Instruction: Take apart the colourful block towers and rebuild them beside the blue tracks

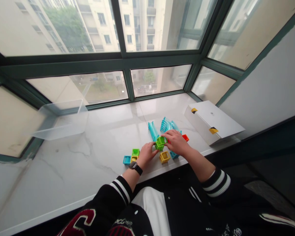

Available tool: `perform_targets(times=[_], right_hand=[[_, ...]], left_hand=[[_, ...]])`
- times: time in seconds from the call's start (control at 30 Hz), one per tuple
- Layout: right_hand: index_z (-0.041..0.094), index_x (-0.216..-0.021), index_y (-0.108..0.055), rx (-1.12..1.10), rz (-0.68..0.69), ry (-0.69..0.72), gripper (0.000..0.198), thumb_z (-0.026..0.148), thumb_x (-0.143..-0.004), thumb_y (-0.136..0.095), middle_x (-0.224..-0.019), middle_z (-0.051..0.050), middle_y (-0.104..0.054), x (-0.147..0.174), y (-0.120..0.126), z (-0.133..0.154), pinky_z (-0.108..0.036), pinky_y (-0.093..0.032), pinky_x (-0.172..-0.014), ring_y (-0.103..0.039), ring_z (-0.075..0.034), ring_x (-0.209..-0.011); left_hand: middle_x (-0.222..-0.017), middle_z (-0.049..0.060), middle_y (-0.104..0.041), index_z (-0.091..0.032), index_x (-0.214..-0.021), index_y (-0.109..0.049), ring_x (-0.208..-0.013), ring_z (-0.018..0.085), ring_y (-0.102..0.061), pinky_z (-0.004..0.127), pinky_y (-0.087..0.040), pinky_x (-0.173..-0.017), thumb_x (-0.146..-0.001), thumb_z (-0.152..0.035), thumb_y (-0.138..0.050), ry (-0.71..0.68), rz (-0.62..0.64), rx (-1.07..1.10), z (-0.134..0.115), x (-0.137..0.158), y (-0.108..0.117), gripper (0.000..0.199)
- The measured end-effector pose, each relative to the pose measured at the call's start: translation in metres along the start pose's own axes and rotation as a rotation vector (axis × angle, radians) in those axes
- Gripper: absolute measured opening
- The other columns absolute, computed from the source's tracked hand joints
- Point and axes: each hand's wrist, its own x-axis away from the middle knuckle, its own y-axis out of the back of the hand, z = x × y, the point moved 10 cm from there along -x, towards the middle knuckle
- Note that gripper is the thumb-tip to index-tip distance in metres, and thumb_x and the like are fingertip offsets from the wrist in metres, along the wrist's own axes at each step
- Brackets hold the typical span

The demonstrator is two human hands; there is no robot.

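Between my two hands is a green block [160,143] with open, frame-like sides. My left hand [147,154] grips its left side with thumb and fingers, and a dark watch is on that wrist. From the right, my right hand [176,141] closes on the same block with its fingertips. Just below it sits a yellow block [164,157]. A blue block [174,154] and a red block [185,137] are partly hidden by my right hand. Beside my left wrist are another green block [135,152], a blue block [127,160] and a partly covered yellow block [134,159].
Clear turquoise track pieces [152,130] lie behind my hands on the white marbled sill [108,131]. A translucent plastic bin [66,121] stands at the left. On the right is a white box-like stand [213,119] with yellow-black tape. Windows border the back.
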Motion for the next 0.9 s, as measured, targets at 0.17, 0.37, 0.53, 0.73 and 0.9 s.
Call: perform_targets(times=[0.17,0.37,0.53,0.73,0.9], right_hand=[[0.023,-0.126,-0.073,0.056,0.066,0.015,0.039,0.019,-0.088,-0.079,-0.123,-0.01,-0.073,-0.008,-0.012,0.002,-0.051,-0.044,-0.11,-0.06,-0.032,-0.119],[0.022,-0.124,-0.074,0.099,0.122,0.004,0.038,0.019,-0.087,-0.081,-0.125,-0.011,-0.073,-0.014,-0.021,0.002,-0.053,-0.039,-0.116,-0.061,-0.033,-0.121],[0.023,-0.124,-0.075,0.107,0.173,-0.01,0.038,0.019,-0.088,-0.082,-0.125,-0.011,-0.073,-0.017,-0.027,0.002,-0.057,-0.033,-0.12,-0.062,-0.033,-0.122],[0.023,-0.124,-0.076,0.118,0.218,-0.008,0.039,0.019,-0.086,-0.084,-0.124,-0.011,-0.074,-0.021,-0.028,0.004,-0.055,-0.035,-0.118,-0.065,-0.033,-0.119],[0.024,-0.125,-0.077,0.118,0.233,-0.008,0.041,0.018,-0.085,-0.085,-0.125,-0.01,-0.074,-0.022,-0.029,0.002,-0.052,-0.038,-0.115,-0.065,-0.033,-0.119]], left_hand=[[-0.124,0.011,-0.076,-0.024,-0.13,-0.067,-0.116,0.031,-0.07,0.045,-0.053,-0.104,-0.095,-0.038,-0.073,0.004,0.017,-0.022,-0.002,0.0,-0.002,0.038],[-0.123,0.011,-0.076,-0.025,-0.13,-0.068,-0.116,0.031,-0.07,0.044,-0.052,-0.104,-0.095,-0.037,-0.072,0.02,0.026,-0.007,-0.003,0.001,-0.001,0.037],[-0.121,0.01,-0.077,-0.024,-0.128,-0.069,-0.112,0.029,-0.071,0.042,-0.053,-0.101,-0.096,-0.036,-0.072,0.036,0.036,-0.032,-0.007,0.0,0.002,0.035],[-0.12,0.01,-0.078,-0.024,-0.128,-0.068,-0.108,0.029,-0.072,0.042,-0.053,-0.098,-0.096,-0.038,-0.072,0.04,0.042,-0.062,-0.01,0.001,0.004,0.035],[-0.118,0.01,-0.078,-0.024,-0.128,-0.068,-0.109,0.03,-0.072,0.042,-0.053,-0.098,-0.096,-0.039,-0.071,0.042,0.044,-0.076,-0.01,0.001,0.004,0.036]])
